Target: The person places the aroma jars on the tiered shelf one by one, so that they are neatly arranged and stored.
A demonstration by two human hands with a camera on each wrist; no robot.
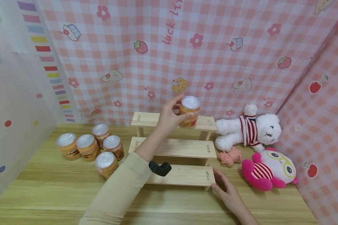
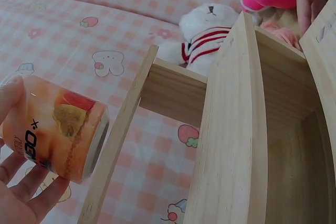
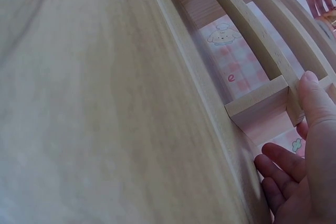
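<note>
My left hand (image 1: 170,117) grips a can (image 1: 190,112) with a silver lid and an orange fruit label, fingers on one side and thumb on the other. The can is upright, just over the top step of a three-step wooden stand (image 1: 180,175). A narrow gap shows between the can (image 2: 58,129) and the top board (image 2: 121,135) in the left wrist view. At the stand's lower right end, my right hand (image 1: 228,193) holds the end of the bottom step between thumb and forefinger. Its other fingers (image 3: 283,163) curl loosely below the board in the right wrist view.
Several similar cans (image 1: 87,148) stand on the wooden table (image 1: 59,190) left of the stand. To the right lie a white plush bear (image 1: 249,128), a pink yarn bundle (image 1: 230,156) and a pink plush toy (image 1: 270,170). A checked cloth (image 1: 157,62) hangs behind.
</note>
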